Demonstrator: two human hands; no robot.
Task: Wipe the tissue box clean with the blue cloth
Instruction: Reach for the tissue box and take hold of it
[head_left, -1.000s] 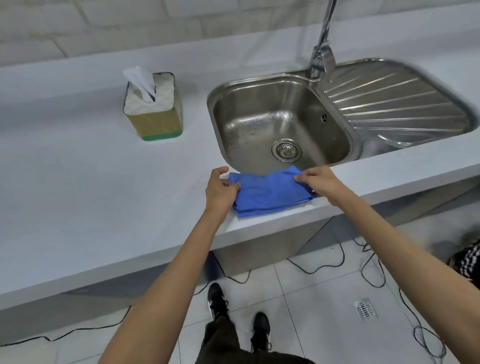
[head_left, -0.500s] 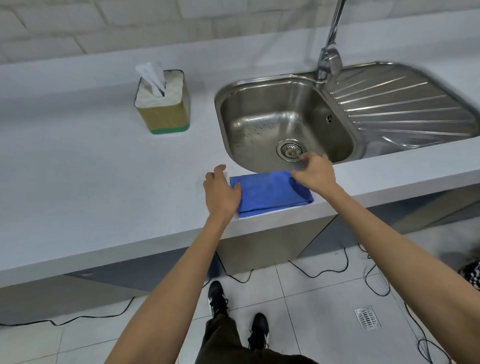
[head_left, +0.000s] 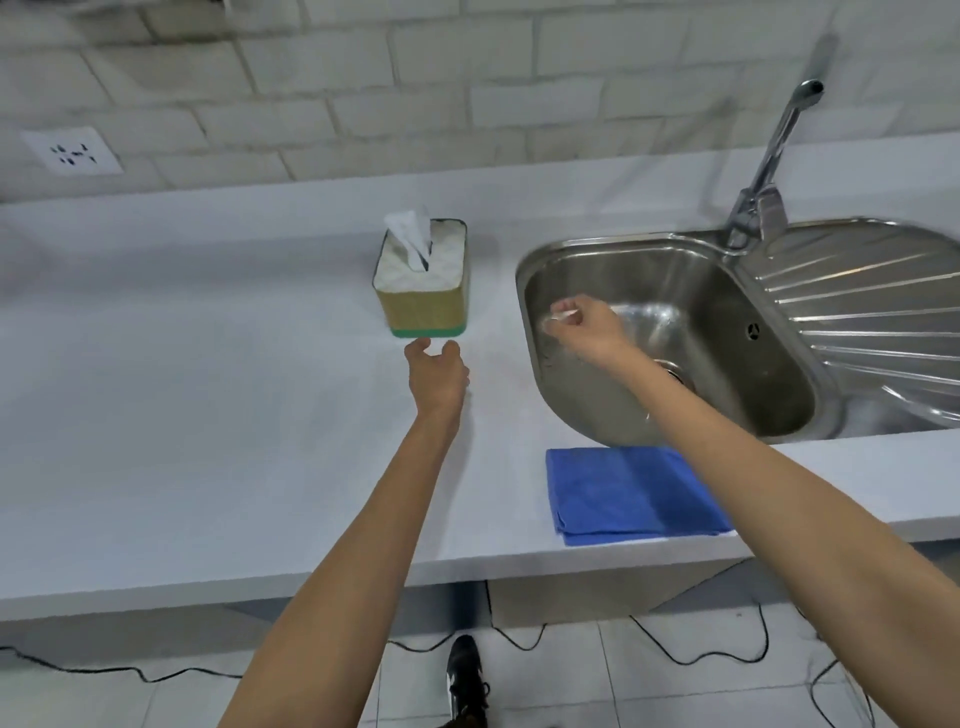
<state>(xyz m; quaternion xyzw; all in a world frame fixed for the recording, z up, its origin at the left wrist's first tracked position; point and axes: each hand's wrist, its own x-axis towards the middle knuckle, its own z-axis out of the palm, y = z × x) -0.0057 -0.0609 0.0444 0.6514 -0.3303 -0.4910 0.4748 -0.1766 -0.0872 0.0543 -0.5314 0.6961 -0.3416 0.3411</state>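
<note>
— Two hands in the frame; where does each one sit?

— Left hand (head_left: 436, 376) is just below centre, over the white counter (head_left: 182, 415), its fingers (head_left: 418, 347) spread loosely and empty, the tips just short of the green base of the tissue box (head_left: 422, 283). I cannot tell whether they touch it. Right hand (head_left: 584, 327) is right of centre, over the left part of the steel sink (head_left: 769, 364), fingers curled in loosely around nothing; it is blurred, so finer detail is lost.

— And the tissue box itself?

— Upright on the counter, a little above the middle of the frame and left of the sink. White patterned top, tan woven sides, a green band at the bottom, and a white tissue (head_left: 410, 234) poking up out of the slot.

— Where is the blue cloth?

— Blue cloth (head_left: 623, 496) lies folded flat at the front edge of the counter, lower right of centre, just below the sink rim. The right forearm crosses above its right side. Neither hand is on it.

— Anything else around?

— Tap (head_left: 774, 161) rises at the upper right behind the basin, with the ribbed drainboard (head_left: 872, 312) to its right. Wall socket (head_left: 72, 151) at the upper left on the pale brick wall. Black cables (head_left: 156, 673) and one dark shoe (head_left: 467, 675) show on the tiled floor along the bottom.
</note>
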